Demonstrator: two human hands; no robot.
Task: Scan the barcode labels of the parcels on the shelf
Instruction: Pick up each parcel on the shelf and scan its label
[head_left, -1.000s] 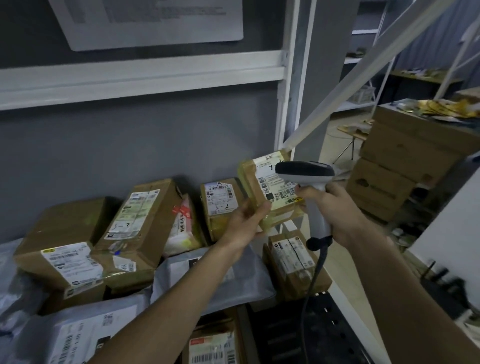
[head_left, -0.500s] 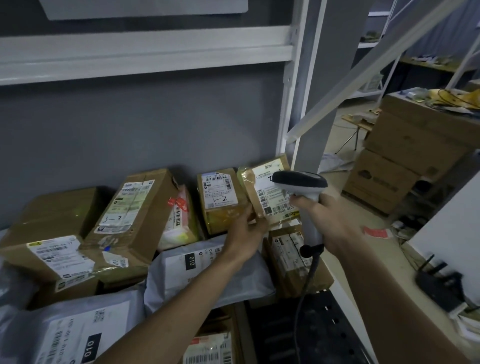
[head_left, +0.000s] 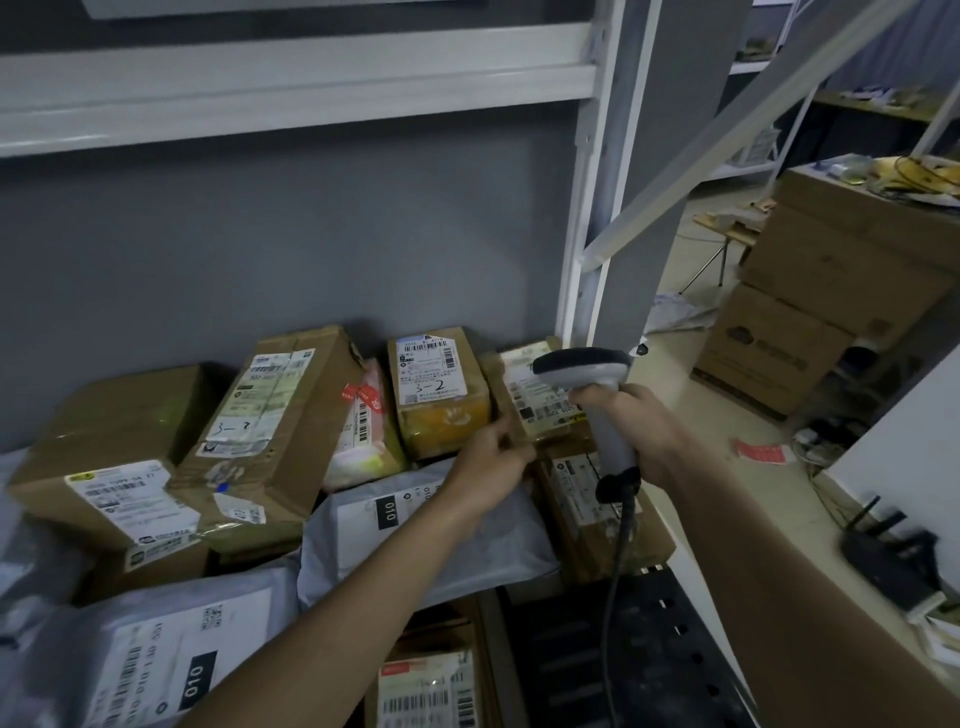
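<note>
My right hand (head_left: 641, 434) grips the handle of a grey barcode scanner (head_left: 584, 371), its head held just above the white label of a small taped brown parcel (head_left: 535, 400). This parcel leans at the right end of the shelf's back row, and my left hand (head_left: 491, 462) holds its lower left edge with curled fingers. Beside it stands a parcel marked 3-2 (head_left: 434, 387). Further left lie a pink padded parcel (head_left: 363, 431), a long brown box (head_left: 275, 421) and a large brown box (head_left: 109, 457). Grey mailer bags (head_left: 415, 535) lie in front.
A white shelf upright (head_left: 587, 208) and a diagonal brace (head_left: 727, 140) stand right of the parcels. A white beam (head_left: 291, 83) runs overhead. Stacked cardboard boxes (head_left: 810, 322) sit on the floor at right. A black perforated surface (head_left: 623, 660) lies below, with the scanner cable (head_left: 618, 571) over it.
The small parcel has been lowered from mid-air back to the right end of the back row, with my left hand still on it. The scanner followed it down.
</note>
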